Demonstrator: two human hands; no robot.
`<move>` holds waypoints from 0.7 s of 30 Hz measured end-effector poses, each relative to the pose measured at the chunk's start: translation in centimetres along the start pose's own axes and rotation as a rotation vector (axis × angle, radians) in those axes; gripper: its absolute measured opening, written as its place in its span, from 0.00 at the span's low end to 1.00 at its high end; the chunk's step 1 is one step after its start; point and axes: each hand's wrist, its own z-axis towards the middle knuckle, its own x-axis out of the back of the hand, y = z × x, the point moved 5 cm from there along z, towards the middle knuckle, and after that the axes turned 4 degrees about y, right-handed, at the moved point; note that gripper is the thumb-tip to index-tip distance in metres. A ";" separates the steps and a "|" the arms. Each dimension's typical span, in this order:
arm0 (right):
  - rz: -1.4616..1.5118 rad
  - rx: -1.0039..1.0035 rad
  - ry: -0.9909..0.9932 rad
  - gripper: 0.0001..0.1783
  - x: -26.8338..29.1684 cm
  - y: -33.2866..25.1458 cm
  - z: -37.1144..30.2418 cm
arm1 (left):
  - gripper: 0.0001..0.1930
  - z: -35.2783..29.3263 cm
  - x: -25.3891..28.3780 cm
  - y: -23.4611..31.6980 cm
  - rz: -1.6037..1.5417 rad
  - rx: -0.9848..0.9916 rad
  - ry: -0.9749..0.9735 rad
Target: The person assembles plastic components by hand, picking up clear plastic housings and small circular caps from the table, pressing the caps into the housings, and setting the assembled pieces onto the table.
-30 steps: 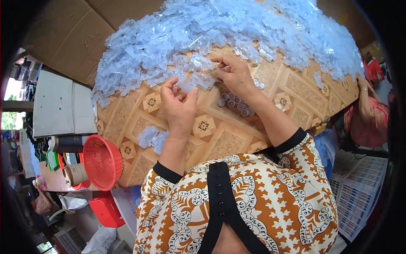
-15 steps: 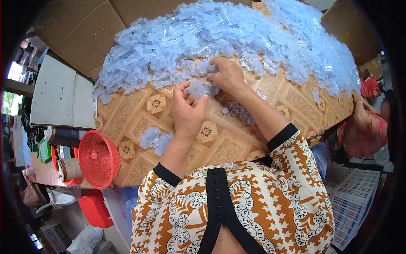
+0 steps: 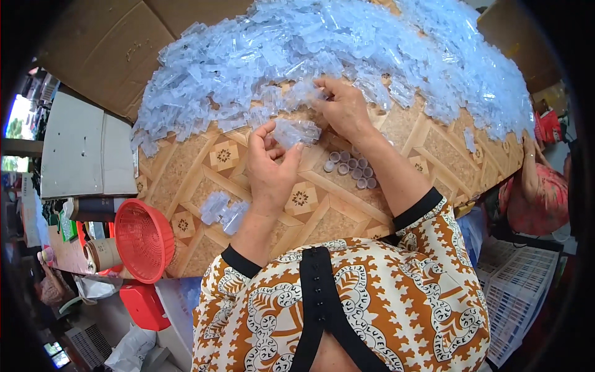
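My left hand [image 3: 271, 162] is closed around a small bunch of clear plastic pieces [image 3: 296, 132], gripped between thumb and fingers above the table. Just to its right and slightly farther off, my right hand [image 3: 347, 113] pinches a clear plastic piece [image 3: 306, 93] at the near edge of the heap; its fingertips are partly hidden. The broad heap of clear bluish plastic pieces [image 3: 248, 59] covers the far side of the table. Beneath my right forearm lie several small round clear caps [image 3: 361, 173]. A separate little cluster of clear pieces [image 3: 224, 212] rests left of my left forearm.
The wood-patterned tabletop [image 3: 334, 214] lies under both hands. A red plastic basket [image 3: 144, 239] tilts at the left edge, near a white board [image 3: 87, 149]. Cardboard [image 3: 111, 49] walls the far left. Another person [image 3: 536, 192] is at the right edge, and a red container [image 3: 144, 306] stands below the table.
My right hand has shifted slightly right, away from my left hand, and the bunch in my left hand now shows apart from it. The view has tilted a little.
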 end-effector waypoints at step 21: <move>-0.396 0.491 -0.118 0.22 -1.7 -3.7 -0.5 | 0.28 -0.3 0.1 0.6 0.071 -0.116 0.001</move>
